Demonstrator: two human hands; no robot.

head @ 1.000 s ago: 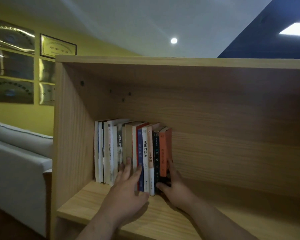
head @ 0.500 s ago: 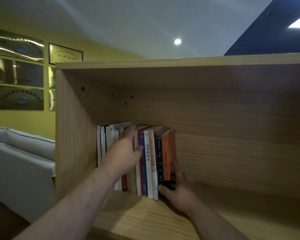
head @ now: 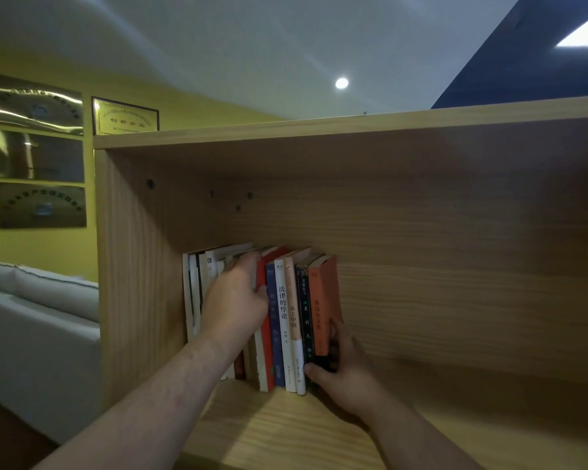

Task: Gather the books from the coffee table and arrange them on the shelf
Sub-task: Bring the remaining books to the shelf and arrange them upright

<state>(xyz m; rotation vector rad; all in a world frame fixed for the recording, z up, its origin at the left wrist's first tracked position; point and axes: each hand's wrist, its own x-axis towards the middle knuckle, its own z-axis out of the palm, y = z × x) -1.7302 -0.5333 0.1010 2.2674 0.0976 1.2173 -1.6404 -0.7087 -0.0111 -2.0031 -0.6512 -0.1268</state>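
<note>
A row of several upright books [head: 282, 310] stands at the left end of a wooden shelf [head: 319, 432], close to its left wall. My left hand [head: 235, 303] lies against the spines in the middle of the row, fingers reaching up to the book tops, thumb by a red spine. My right hand [head: 343, 371] is at the right end of the row, thumb on the lower spines and fingers behind the orange book [head: 321, 307], gripping the last books. The books behind my left hand are partly hidden.
The shelf compartment stretches bare to the right of the books. Its top board [head: 353, 127] runs overhead. A grey sofa [head: 31, 334] stands to the left of the shelf. Framed plaques [head: 36, 150] hang on the yellow wall.
My left hand has risen from the shelf board and the lower spines to the upper spines and tops of the middle books. My right hand has stayed at the row's right end.
</note>
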